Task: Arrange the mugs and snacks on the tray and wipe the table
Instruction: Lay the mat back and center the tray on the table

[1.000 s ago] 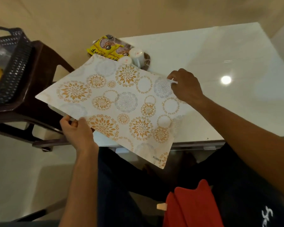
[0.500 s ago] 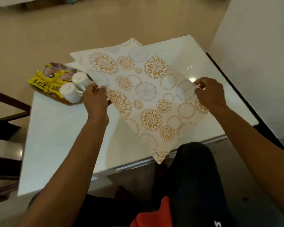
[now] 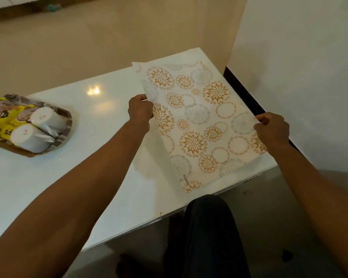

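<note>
A white placemat (image 3: 199, 125) printed with orange and grey flower rings lies over the right end of the white table (image 3: 100, 157). My left hand (image 3: 140, 109) pinches its left edge and my right hand (image 3: 271, 130) pinches its right edge. At the table's far left stands a brown tray (image 3: 65, 125). On it two white mugs (image 3: 46, 119) (image 3: 29, 138) lie on their sides, beside yellow snack packets (image 3: 0, 115).
A white wall (image 3: 299, 67) with a dark skirting strip (image 3: 247, 101) runs close along the table's right end. Beige floor lies beyond the table. My dark-trousered leg (image 3: 207, 237) is under the near edge.
Both hands have carried the placemat from the left side across to the table's right end and lowered it. My view has swung right, so the tray now appears at far left.
</note>
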